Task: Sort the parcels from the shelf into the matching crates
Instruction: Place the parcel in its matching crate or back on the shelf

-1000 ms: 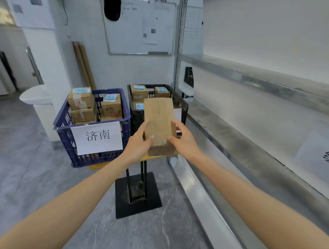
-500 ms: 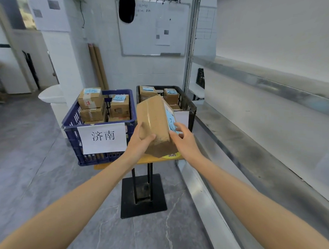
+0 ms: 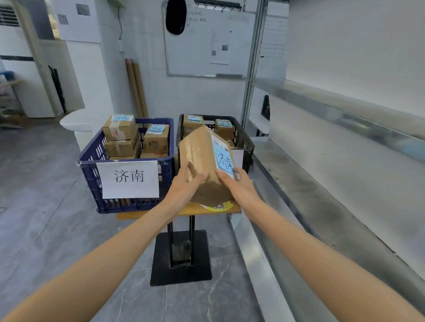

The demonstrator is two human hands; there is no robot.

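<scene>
**Between two hands, near the black crate: a parcel marked for the blue one**

Above the near edge of the yellow stand top, the parcel hangs in the air, tilted with its far end raised. It sits in front of the black crate and just right of the blue crate, resting in neither. The left hand grasps its near left side with the thumb across the taped face. The right hand grasps the near right side, thumb by the lower corner of the blue label.

The handwriting on that label looks like the printed sign on the blue crate, so that crate to the left is probably the match.

The box is plain cardboard, stiff enough to keep its edges under the grip, and likely light, since fingers at one end alone carry it. The glossy tape band may be slippery, so bare cardboard is the better place for the fingers. Opposite side faces give the surest hold. Parcels already stacked high in the blue crate leave little room, so it may want lowering flat onto them. The metal shelf runs along the right.
</scene>
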